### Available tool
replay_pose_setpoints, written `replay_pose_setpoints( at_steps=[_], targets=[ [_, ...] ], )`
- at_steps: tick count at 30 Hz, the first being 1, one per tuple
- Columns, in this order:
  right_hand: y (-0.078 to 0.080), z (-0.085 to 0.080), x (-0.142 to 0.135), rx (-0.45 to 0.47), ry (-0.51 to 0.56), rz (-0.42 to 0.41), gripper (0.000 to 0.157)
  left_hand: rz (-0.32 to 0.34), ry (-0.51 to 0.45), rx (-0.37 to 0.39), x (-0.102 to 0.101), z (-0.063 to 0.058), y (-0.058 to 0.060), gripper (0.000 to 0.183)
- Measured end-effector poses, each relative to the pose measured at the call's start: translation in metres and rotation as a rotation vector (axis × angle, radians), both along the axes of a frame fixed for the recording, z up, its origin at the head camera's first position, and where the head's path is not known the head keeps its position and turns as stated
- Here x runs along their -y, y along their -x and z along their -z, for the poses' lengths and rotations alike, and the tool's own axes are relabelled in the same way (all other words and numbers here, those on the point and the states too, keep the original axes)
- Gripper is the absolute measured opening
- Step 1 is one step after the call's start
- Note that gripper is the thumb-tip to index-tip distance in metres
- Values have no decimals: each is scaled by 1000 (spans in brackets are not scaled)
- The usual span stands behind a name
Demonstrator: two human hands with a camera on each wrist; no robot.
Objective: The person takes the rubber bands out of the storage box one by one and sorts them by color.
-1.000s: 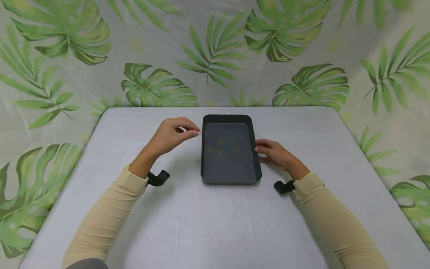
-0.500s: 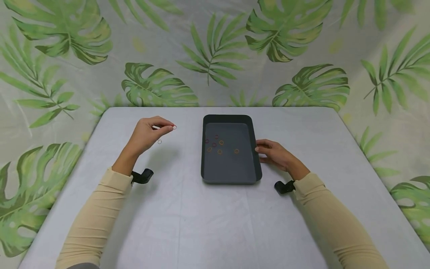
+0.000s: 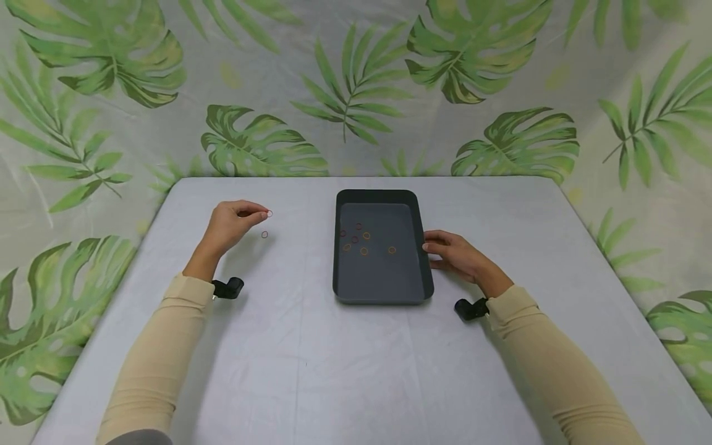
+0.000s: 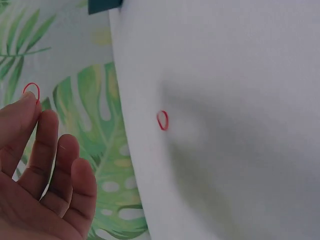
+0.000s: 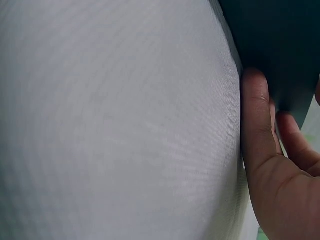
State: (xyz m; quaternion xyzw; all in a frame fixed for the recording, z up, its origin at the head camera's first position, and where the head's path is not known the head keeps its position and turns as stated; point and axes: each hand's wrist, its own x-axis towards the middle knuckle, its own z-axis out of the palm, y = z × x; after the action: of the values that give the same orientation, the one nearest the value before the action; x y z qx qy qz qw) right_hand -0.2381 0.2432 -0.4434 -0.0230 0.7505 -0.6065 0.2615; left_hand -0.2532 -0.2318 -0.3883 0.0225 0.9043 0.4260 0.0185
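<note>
Red ring (image 4: 31, 83) sits pinched in the fingers of the left hand (image 3: 228, 224); the right hand (image 3: 458, 254) rests parted, loosely extended fingers against the three-o'clock wall of the dark tray (image 3: 384, 278).

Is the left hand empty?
No, the left wrist view shows the left hand pinching a thin red loop.

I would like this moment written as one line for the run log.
left hand: pinches red ring | right hand: touches tray side | inside tray: orange rings, dark red rings | tablecloth: loose ring
</note>
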Motion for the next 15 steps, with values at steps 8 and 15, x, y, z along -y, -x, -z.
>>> replay_pose_setpoints(
  at_steps=[8, 15],
  targets=[
    [-1, 0, 0, -8, -2, -11, 55, -8, 36, 45, 1, 19, 13, 31],
    [-2, 0, 1, -5, -4, -10, 54, 7, 43, 60, -6, 28, 20, 28]
  ],
)
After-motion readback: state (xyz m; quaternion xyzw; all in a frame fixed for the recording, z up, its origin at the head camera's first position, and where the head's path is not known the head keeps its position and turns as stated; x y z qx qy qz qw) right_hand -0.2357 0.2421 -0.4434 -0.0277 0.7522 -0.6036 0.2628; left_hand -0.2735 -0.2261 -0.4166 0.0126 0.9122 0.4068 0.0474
